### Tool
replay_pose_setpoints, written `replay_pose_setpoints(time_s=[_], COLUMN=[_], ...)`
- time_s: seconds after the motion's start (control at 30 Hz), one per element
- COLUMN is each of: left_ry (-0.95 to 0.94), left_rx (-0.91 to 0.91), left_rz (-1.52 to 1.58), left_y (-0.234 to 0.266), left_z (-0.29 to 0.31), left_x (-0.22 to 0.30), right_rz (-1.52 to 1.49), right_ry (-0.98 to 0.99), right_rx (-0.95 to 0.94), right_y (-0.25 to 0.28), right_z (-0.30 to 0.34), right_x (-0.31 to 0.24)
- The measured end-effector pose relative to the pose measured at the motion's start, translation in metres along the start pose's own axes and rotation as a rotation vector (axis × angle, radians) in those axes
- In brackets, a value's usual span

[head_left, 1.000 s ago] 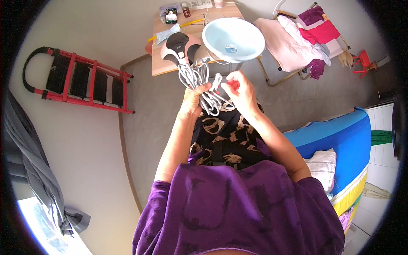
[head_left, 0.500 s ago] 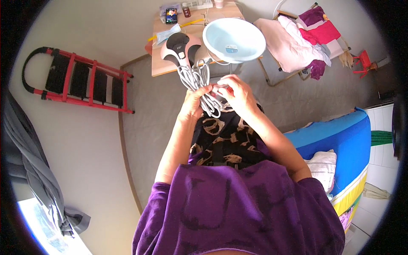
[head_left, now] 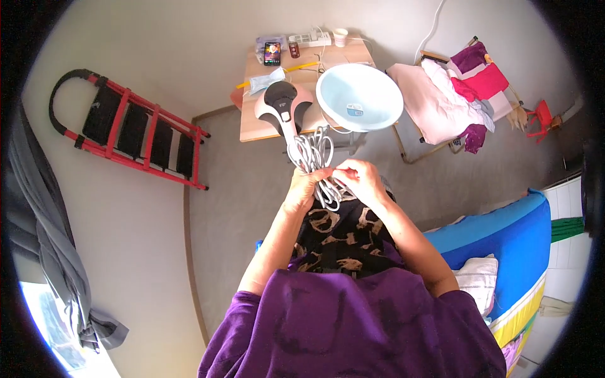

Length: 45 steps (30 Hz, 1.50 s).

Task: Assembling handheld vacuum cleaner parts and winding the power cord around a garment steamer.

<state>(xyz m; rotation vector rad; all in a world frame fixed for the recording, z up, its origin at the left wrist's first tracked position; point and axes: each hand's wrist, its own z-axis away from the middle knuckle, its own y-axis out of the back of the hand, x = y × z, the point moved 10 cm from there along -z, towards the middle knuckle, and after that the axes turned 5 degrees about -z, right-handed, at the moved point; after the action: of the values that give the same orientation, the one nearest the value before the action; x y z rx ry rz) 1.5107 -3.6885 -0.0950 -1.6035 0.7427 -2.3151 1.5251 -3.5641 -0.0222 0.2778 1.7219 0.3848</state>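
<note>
A bundle of looped pale grey power cord (head_left: 320, 151) is gripped in my left hand (head_left: 302, 188), with loops sticking out above and below the fist. My right hand (head_left: 363, 181) is closed in a pinch at the bundle's right side, next to the left thumb. It seems to hold a strand of cord, though the fingers hide most of it. Just beyond the loops is a pink-and-black handheld vacuum cleaner (head_left: 280, 94), its pale handle pointing toward me. Its broad head overlaps the near part of the wooden table (head_left: 251, 129).
On the table are a light blue basin (head_left: 372, 85), a phone (head_left: 272, 53), a face mask (head_left: 267, 80), a power strip (head_left: 309, 39) and a paper cup (head_left: 340, 36). A red stepladder (head_left: 135, 129) leans at the left wall. Clothes cover a chair (head_left: 419, 104); a blue-covered bed (head_left: 504, 246) lies right.
The whole scene sits lower in the picture as the view has tilted up. My right fingers have come closer together against the cord bundle; the left hand keeps its grip.
</note>
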Motion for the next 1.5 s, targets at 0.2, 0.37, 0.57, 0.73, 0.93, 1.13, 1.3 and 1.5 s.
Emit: replay_pose_setpoints(time_s=[0.2, 0.37, 0.57, 0.73, 0.93, 1.13, 1.3, 1.5], left_ry=[-0.069, -0.055, -0.032, -0.046, -0.025, -0.041, -0.05, -0.052], left_rx=[-0.026, -0.037, -0.121, -0.101, -0.119, -0.09, -0.053, -0.043], left_rz=[-0.054, -0.04, -0.013, 0.093, 0.137, 0.096, 0.062, -0.035], left_y=[-0.007, -0.006, -0.019, -0.004, -0.004, -0.004, -0.007, -0.009], left_z=[-0.005, -0.004, 0.004, 0.001, -0.003, -0.002, -0.003, -0.005], left_x=[0.001, 0.003, 0.008, 0.02, 0.014, 0.013, 0.01, 0.005], right_rz=[-0.351, -0.672, -1.007, -0.963, -1.102, -0.584, -0.168, -0.649], right_ry=[-0.405, -0.526, -0.649, -0.627, -0.601, -0.331, -0.111, -0.372], right_rx=[0.004, 0.096, 0.381, 0.399, 0.336, 0.389, 0.064, 0.296], right_y=[-0.014, -0.025, 0.012, 0.03, 0.023, 0.045, 0.009, 0.012], right_z=[0.005, 0.018, 0.017, 0.012, 0.016, 0.016, 0.015, 0.019], right_x=[0.057, 0.06, 0.141, 0.126, 0.126, 0.076, 0.027, 0.051])
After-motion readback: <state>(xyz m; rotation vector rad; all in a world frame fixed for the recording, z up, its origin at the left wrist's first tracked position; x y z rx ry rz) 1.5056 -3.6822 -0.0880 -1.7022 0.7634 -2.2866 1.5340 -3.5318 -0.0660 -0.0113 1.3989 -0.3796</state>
